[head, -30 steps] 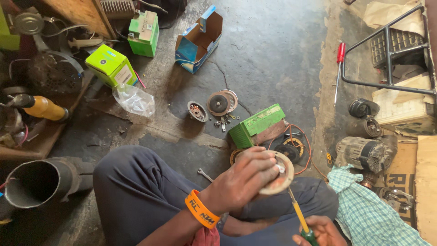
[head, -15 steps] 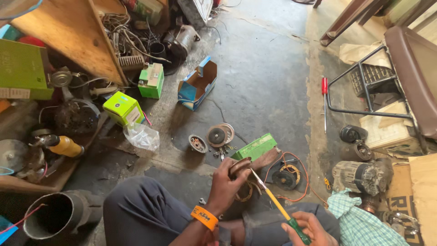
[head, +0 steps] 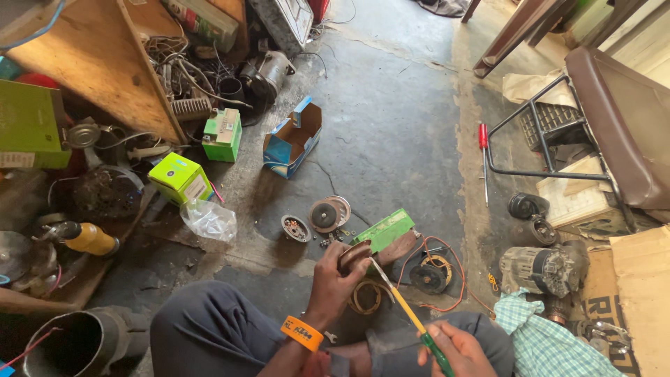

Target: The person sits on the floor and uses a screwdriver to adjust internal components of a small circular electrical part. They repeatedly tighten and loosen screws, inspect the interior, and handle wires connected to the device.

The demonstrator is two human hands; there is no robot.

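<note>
My left hand [head: 336, 278], with an orange wristband [head: 302, 332], grips a round metal part [head: 356, 255] above my knees. My right hand [head: 457, 349] at the bottom edge holds a screwdriver [head: 412, 315] with a yellow-green handle; its tip touches the round part. Below the part a ring-shaped coil [head: 366, 297] lies on the floor. A motor stator with copper wire [head: 428, 274] and a small green box [head: 383, 230] lie just beyond my hands.
Round motor parts [head: 328, 213] and a small disc [head: 295, 228] lie on the concrete ahead. A red-handled screwdriver [head: 483, 160], an open blue carton [head: 293, 139], green boxes [head: 180, 179], a plastic bag [head: 209, 220], a grey motor [head: 541, 269] and a metal chair frame [head: 544, 132] surround them.
The view has tilted up toward the floor ahead. My left hand has turned the round part edge-on, and the screwdriver tip now rests against it.
</note>
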